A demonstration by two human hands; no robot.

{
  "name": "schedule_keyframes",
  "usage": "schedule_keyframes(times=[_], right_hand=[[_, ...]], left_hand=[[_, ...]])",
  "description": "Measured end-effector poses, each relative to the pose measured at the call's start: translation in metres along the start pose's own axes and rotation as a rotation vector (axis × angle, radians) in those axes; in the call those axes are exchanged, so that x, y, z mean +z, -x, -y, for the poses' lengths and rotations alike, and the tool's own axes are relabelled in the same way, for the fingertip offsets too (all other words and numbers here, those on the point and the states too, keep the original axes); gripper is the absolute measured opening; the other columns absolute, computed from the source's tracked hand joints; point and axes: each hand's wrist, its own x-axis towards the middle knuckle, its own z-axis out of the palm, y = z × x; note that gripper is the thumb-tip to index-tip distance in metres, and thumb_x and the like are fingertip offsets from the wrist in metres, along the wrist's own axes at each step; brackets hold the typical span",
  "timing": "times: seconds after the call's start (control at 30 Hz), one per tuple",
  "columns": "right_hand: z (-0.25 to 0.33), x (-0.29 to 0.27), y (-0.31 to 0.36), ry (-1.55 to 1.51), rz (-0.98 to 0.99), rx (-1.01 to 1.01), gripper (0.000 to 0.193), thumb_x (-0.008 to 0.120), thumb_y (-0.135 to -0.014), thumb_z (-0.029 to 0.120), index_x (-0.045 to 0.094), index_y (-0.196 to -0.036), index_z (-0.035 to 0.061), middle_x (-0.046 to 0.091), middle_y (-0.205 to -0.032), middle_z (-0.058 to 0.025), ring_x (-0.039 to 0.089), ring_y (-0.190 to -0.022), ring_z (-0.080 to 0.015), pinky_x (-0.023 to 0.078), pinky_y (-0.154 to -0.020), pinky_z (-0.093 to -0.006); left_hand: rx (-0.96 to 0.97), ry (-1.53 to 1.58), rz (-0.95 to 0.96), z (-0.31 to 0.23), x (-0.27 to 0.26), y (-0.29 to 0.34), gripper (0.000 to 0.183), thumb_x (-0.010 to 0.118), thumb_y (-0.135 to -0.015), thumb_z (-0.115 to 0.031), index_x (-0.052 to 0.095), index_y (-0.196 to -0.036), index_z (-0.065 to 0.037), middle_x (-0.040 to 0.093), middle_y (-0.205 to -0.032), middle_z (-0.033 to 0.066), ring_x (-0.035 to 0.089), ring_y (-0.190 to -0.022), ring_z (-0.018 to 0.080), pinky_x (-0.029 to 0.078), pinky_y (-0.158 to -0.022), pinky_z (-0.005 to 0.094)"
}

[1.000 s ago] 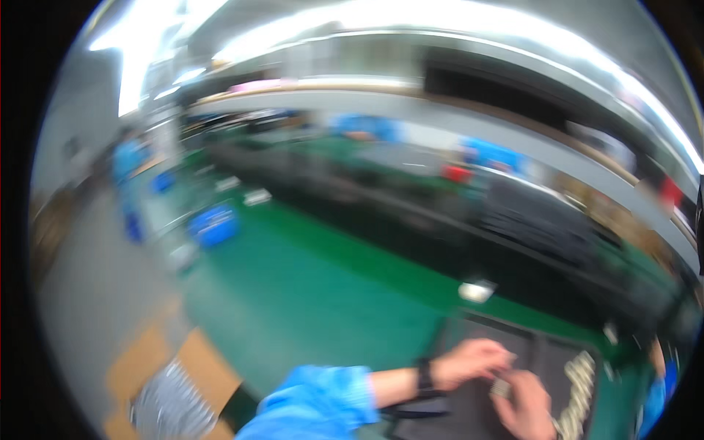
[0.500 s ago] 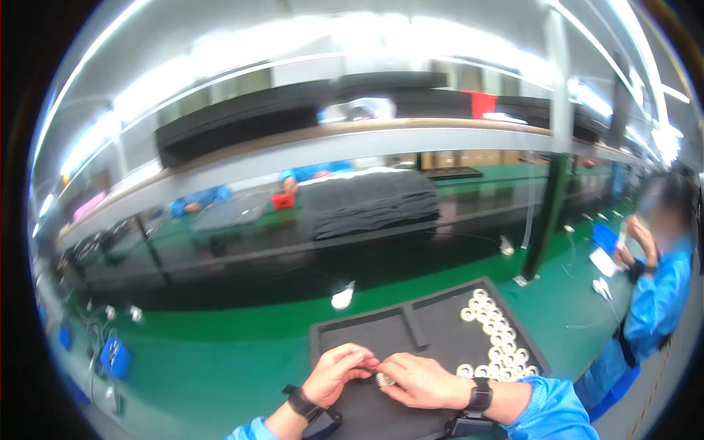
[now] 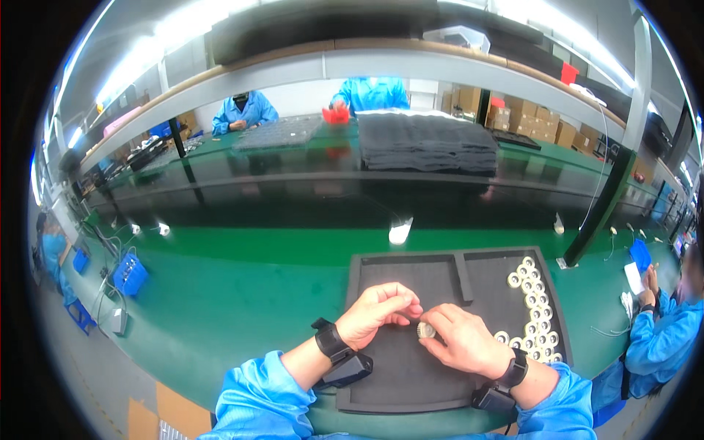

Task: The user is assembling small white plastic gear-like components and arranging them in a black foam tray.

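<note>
My right hand (image 3: pixel 466 343) pinches a small round cream-coloured part with a ridged edge (image 3: pixel 425 330) between thumb and fingers. Just to its left is my left hand (image 3: pixel 381 312), its fingers curled and thumb near the fingertips. Whatever those fingertips may hold is too small to make out. Both hands are above a black tray (image 3: pixel 396 383) with a raised divider (image 3: pixel 462 279). Several cream-coloured rings with dark centres (image 3: pixel 539 314) lie along the tray's right side, some partly hidden behind my right hand and wrist.
The tray lies on a green bench (image 3: pixel 242 323). A white object (image 3: pixel 400 232) stands beyond it. A blue basket (image 3: pixel 130 275) with cables is at the left. A post (image 3: pixel 603 213) supports the shelf overhead. At the right sits a co-worker in blue (image 3: pixel 667 323); others work across the bench.
The view has tilted down, so the bench and both hands appear higher in the picture. My left fingertips have come slightly away from the round part, which stays in my right hand.
</note>
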Motion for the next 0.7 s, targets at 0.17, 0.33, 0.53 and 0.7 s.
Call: schedule_keyframes(times=[0.17, 0.33, 0.53, 0.7], right_hand=[[-0.0041, 0.0007, 0.0021, 0.016, -0.048, -0.051, 0.031, 0.07, -0.075, 0.012, 0.059, -0.103, 0.003, 0.06, -0.096, -0.013, 0.061, -0.085, -0.0304, 0.052, -0.071, -0.0376], [-0.0035, 0.0006, 0.004, 0.017, -0.023, -0.043, 0.031, 0.07, -0.075, 0.012, 0.058, -0.102, 0.0028, 0.06, -0.097, -0.0124, 0.061, -0.086, -0.0296, 0.052, -0.071, -0.0373], [-0.0025, 0.0018, 0.0054, 0.016, -0.033, -0.067, 0.028, 0.069, -0.076, 0.012, 0.058, -0.101, 0.0031, 0.06, -0.098, -0.0114, 0.061, -0.086, -0.0289, 0.052, -0.072, -0.0372], [-0.0017, 0.0044, 0.0046, 0.006, -0.017, -0.07, 0.026, 0.067, -0.077, 0.011, 0.057, -0.099, 0.0019, 0.06, -0.099, -0.0111, 0.061, -0.086, -0.0288, 0.052, -0.073, -0.0374]], left_hand=[[0.012, -0.013, 0.002, 0.0011, 0.002, -0.0026, 0.018, 0.059, -0.093, -0.024, 0.061, -0.099, -0.007, 0.065, -0.098, 0.0041, 0.062, -0.094, 0.0127, 0.049, -0.08, 0.0255], [-0.01, -0.023, 0.014, 0.0005, 0.0039, -0.0013, 0.017, 0.059, -0.093, -0.023, 0.062, -0.098, -0.006, 0.065, -0.097, 0.0041, 0.062, -0.093, 0.0125, 0.049, -0.08, 0.0254], [-0.025, -0.024, 0.005, -0.0013, 0.0037, 0.0001, 0.018, 0.059, -0.093, -0.022, 0.061, -0.098, -0.005, 0.065, -0.096, 0.0054, 0.063, -0.09, 0.0126, 0.05, -0.079, 0.0252], [-0.034, -0.039, -0.017, -0.0057, 0.0046, 0.0031, 0.017, 0.058, -0.093, -0.02, 0.061, -0.098, -0.004, 0.066, -0.095, 0.0077, 0.063, -0.088, 0.0132, 0.05, -0.078, 0.0249]])
